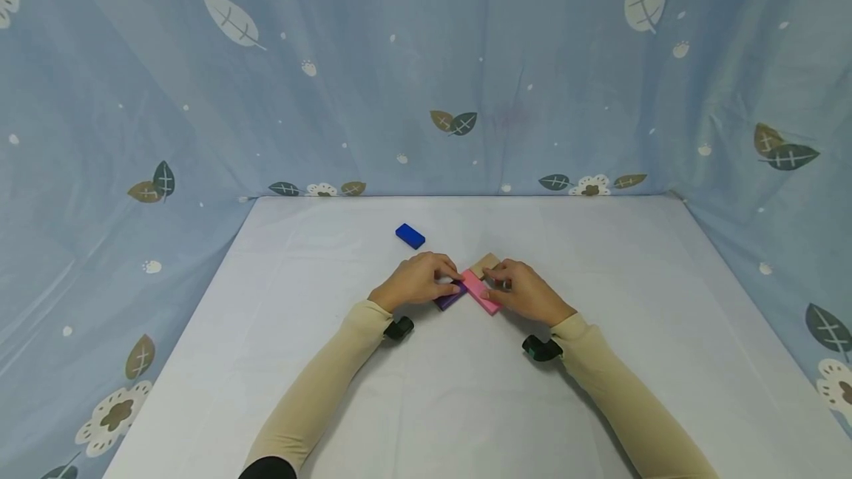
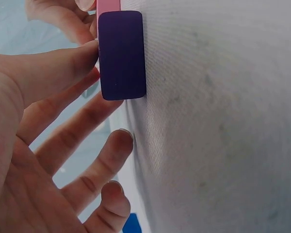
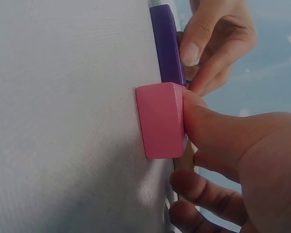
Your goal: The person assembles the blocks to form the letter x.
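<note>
On the white tabletop, a pink block [image 1: 481,291] lies between a purple block [image 1: 450,297] and a plain wooden block [image 1: 487,264]. My left hand [image 1: 418,279] pinches the purple block with thumb and index finger, the index tip by the pink block's far end. In the left wrist view its other fingers are spread loosely beside the purple block [image 2: 122,56]. My right hand [image 1: 527,293] holds the pink block [image 3: 160,121], thumb on its side. Its index finger reaches the wooden block [image 3: 185,162], mostly hidden in the right wrist view. A small dark green patch shows under the right fingers, its kind unclear.
A blue block [image 1: 410,236] lies apart, beyond the left hand. Blue patterned cloth [image 1: 373,80] hangs behind the white tabletop [image 1: 459,405] and along both sides. Dark wrist devices [image 1: 542,348] sit below both wrists.
</note>
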A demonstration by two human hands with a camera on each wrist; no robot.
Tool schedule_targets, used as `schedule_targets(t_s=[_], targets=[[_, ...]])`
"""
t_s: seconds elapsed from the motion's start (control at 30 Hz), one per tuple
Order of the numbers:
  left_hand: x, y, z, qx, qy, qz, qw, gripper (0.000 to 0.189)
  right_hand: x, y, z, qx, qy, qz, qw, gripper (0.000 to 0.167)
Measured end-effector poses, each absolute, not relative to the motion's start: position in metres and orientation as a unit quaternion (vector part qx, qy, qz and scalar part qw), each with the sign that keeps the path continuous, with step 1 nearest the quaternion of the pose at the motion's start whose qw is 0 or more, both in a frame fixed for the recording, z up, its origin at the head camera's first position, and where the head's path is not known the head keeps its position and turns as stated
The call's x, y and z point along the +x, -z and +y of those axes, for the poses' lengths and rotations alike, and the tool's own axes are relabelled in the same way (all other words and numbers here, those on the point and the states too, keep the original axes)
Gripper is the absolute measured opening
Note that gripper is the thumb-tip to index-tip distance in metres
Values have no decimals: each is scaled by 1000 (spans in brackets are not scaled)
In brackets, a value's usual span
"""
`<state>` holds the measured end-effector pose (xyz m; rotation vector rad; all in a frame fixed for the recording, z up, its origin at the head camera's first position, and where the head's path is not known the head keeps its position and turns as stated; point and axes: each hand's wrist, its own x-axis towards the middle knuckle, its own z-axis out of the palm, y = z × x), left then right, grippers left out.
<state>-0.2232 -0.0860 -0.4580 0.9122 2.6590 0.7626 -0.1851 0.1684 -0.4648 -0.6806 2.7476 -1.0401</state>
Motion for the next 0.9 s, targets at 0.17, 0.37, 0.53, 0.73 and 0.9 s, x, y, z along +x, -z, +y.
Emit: schedule_targets(t_s=[0.17,0.37,0.53,0.73,0.9], targets=[[-223,457,-84,310,-260,907,119,24,-185,465,170,-227,343,909,60,49],[-223,457,-83,308,-262,907,118,24,-185,465,170,-232,343,909,58,48],[-223,456,-84,312,-258,907,113,24,-186,465,169,-235,345,907,58,47],[-223,457,-85,320,-255,906,106,23,-185,462,167,-228,342,909,62,47],[-224,458,-85,328,-255,904,100,23,-184,462,167,-220,338,913,67,47]])
